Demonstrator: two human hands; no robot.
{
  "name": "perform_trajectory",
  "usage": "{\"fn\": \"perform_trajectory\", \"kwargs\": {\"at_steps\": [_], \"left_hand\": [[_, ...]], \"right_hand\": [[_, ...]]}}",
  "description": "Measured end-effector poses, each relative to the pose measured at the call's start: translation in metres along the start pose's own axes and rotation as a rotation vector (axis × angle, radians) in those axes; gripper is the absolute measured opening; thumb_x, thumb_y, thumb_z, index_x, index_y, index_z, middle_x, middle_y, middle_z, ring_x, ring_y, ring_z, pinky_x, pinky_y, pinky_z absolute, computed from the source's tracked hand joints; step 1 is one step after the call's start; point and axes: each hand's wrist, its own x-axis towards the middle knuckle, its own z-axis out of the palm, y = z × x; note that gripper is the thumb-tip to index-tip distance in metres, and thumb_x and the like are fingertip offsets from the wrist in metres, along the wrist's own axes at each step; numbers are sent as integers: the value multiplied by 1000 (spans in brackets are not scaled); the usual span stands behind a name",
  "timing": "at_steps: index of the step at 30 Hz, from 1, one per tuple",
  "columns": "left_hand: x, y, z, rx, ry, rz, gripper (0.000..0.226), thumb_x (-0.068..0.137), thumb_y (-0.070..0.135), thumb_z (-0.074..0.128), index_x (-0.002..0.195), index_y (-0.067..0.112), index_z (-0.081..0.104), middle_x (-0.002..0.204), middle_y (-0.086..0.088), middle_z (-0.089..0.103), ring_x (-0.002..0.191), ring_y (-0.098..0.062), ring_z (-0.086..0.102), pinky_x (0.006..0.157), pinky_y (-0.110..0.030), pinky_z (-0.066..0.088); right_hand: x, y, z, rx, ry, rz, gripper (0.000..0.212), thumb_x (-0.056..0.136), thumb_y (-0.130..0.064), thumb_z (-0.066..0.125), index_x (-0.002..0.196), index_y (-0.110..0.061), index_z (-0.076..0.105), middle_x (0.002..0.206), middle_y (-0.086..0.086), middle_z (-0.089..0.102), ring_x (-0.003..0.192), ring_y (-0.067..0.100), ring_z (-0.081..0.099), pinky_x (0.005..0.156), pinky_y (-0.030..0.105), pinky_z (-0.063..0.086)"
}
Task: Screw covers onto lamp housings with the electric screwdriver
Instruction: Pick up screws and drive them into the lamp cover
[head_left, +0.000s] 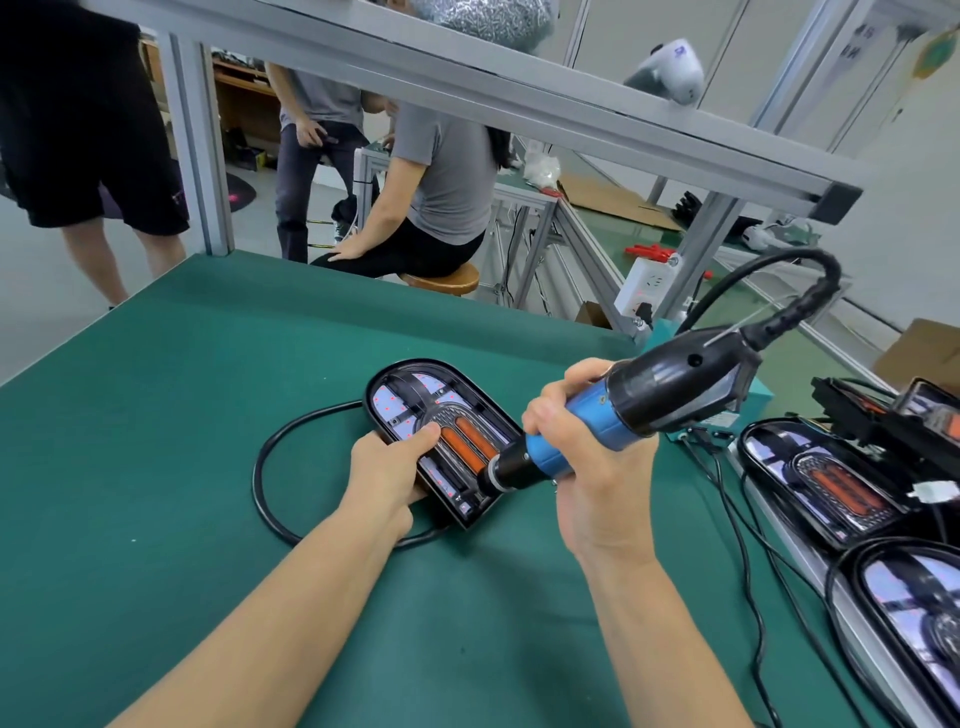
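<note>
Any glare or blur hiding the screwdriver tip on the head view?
Head view: the lamp housing reflects pale patches of light; the electric screwdriver looks sharp, its tip dark against the housing's near end; wide-angle distortion bends the frame rails; lighting is even, shadows soft.

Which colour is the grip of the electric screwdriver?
Blue, with black ends, on the electric screwdriver; head view.

Mat (156, 415) open left; lamps (831, 483) and cables (748, 561) crowd right.

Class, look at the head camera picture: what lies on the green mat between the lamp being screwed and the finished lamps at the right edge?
In the head view, the right hand gripping the electric screwdriver fills that stretch above the green mat, between the lamp and the finished lamps.
</note>
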Motion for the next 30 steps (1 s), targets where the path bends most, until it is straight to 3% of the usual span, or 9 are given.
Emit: {"fn": "perform_trajectory", "kwargs": {"at_steps": [10,18,24,27,30], "left_hand": [[0,-1,0,4,-10,-2,14,84,6,69,97,8,63,86,-8,72,70,-20,70,55,-30,54],[0,-1,0,19,-26,24,13,85,6,68,96,11,64,88,-6,73,77,-22,69,62,-33,55],[0,0,0,28,-33,41,12,84,6,69,94,12,64,89,-6,73,81,-23,69,71,-37,56],[-1,0,2,40,-41,41,14,85,6,69,97,11,64,93,-7,73,85,-24,69,78,-41,55],[-1,1,1,39,-38,46,14,85,6,68,97,11,64,92,-7,73,82,-23,69,73,-38,56]], "right_hand": [[-1,-1,0,-26,-26,-14,20,66,-13,71,73,-30,63,72,7,51,71,27,45,72,40,45],[-2,-1,-2,-46,-23,-18,25,65,-15,71,81,-34,69,83,14,50,75,31,46,77,44,45],[-2,2,-2,-13,-20,-40,34,67,-14,72,88,-40,65,69,2,55,74,31,45,79,45,44],[-1,2,-1,20,-35,-28,33,67,-12,71,88,-36,61,72,0,57,72,27,46,74,36,45],[0,1,-1,38,-46,-7,32,66,-11,70,90,-29,59,72,1,57,71,27,45,71,33,46]]}}
